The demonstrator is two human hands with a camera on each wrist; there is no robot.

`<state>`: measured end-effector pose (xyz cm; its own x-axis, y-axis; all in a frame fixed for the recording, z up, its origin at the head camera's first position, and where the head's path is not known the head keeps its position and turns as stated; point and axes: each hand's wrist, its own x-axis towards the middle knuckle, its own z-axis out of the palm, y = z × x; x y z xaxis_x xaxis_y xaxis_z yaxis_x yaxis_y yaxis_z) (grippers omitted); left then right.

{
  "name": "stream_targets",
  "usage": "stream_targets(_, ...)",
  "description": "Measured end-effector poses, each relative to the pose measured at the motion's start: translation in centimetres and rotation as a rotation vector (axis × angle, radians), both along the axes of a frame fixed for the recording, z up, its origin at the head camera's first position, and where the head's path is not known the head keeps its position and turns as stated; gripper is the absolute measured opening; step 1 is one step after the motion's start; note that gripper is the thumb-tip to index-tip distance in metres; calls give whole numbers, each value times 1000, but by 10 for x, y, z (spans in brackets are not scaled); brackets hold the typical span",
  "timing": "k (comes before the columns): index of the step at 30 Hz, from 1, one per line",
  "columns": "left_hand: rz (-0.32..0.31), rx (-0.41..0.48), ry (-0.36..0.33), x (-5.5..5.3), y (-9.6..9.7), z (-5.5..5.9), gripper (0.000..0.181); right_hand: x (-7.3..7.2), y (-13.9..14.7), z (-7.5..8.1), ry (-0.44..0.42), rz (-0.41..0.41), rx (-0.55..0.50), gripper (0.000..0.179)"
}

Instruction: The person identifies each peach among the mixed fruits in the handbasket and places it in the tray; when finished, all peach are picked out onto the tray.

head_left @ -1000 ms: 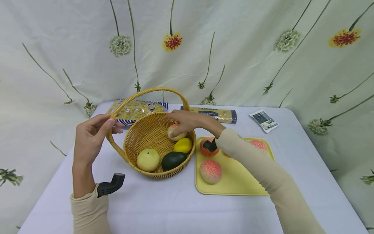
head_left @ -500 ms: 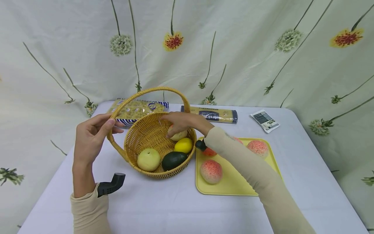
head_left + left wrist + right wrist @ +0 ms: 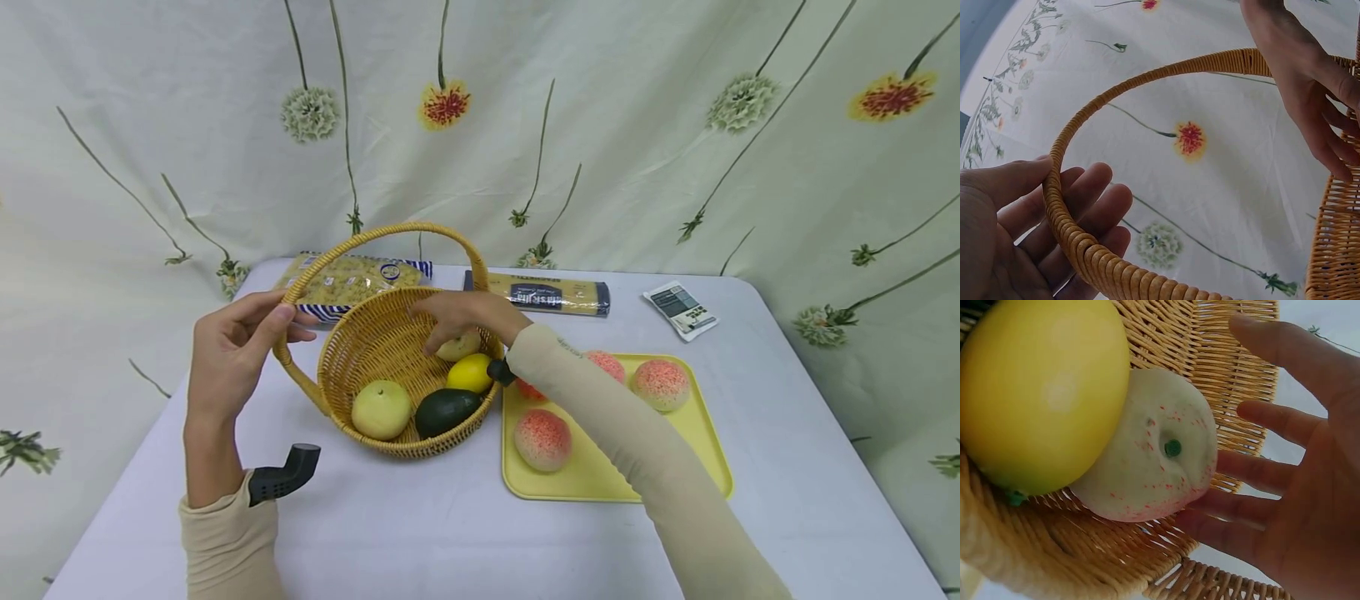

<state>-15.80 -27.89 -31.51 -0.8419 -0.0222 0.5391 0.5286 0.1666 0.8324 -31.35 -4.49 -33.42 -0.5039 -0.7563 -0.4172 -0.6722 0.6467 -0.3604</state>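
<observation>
My left hand (image 3: 236,346) holds the arched handle (image 3: 1094,103) of a wicker basket (image 3: 375,350) between thumb and fingers. My right hand (image 3: 472,315) is inside the basket's far right side, over a cream-and-pink peach (image 3: 459,346). In the right wrist view its fingers are spread and straight, with some fingertips right at the side of the peach (image 3: 1154,450). A yellow lemon (image 3: 471,373) lies against the peach. Nearer the front rim are a dark green avocado (image 3: 447,412) and a pale green round fruit (image 3: 382,410).
Right of the basket, a yellow tray (image 3: 600,487) bears several peaches (image 3: 542,439) and a red fruit (image 3: 528,390), partly behind the right sleeve. Behind stand a pasta bag (image 3: 345,279) and a spaghetti pack (image 3: 558,294). A small white packet (image 3: 681,310) lies at the back right.
My right hand has let go of the peach, which has rolled to show its pale side. The right forearm has swung left, uncovering more of the tray. The left hand stays put.
</observation>
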Motion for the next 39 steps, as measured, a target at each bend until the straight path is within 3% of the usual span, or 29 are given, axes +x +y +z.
stream_targets(18,-23,27,5,1,-1,0,21,1,-9,-12,62,-5,135,73)
stream_targets(25,-11,14,6,0,0,0,20,2,-8,-11,52,-56,140,73)
stream_targets(33,-22,23,8,0,0,0,20,1,-8,-12,80,-46,183,43)
stream_targets(39,-26,32,6,0,0,1,20,0,-6,-11,50,-95,213,42)
